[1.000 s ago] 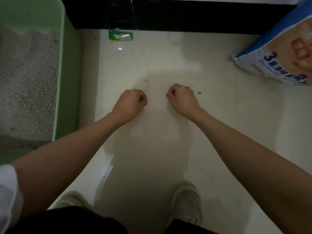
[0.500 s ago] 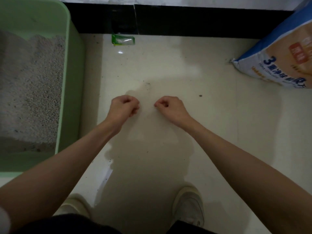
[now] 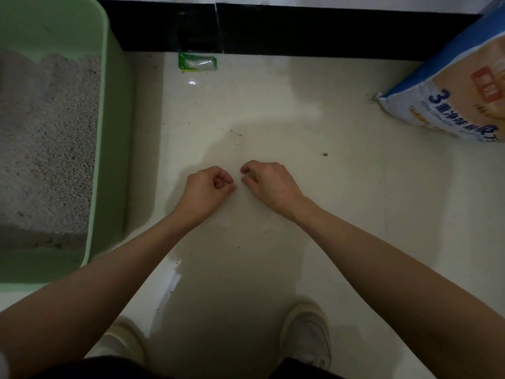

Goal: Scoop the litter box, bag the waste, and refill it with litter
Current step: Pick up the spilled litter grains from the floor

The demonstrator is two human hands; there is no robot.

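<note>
At the far left stands the green litter box point(image 3: 114, 138), cut off by the left edge, so only its right wall and a part of its near rim are seen. Inside lies grey litter point(image 3: 46, 149); its surface is grainy, and the near part falls in shadow, so I cannot tell if any waste lies there. Against the black baseboard point(image 3: 300, 31), a small green and clear packet point(image 3: 197, 61) lies on the pale floor point(image 3: 273, 105); its print is too small to read.

In the middle, over the floor, the left hand point(image 3: 206, 188) has its fingers curled into a loose fist, and nothing can be seen inside it. Just beside it, almost touching, the right hand point(image 3: 269, 181) has also curled fingers, with the thumb and the forefinger close together. If something thin is held between the two hands, the picture does not show it. Dark crumbs are scattered on the floor around them.

Below, two white shoes are partly hidden, the left shoe point(image 3: 120, 340) under the forearm.

At the right, the blue and orange litter bag point(image 3: 448, 86) lies on the floor, cut off by the edge.
</note>
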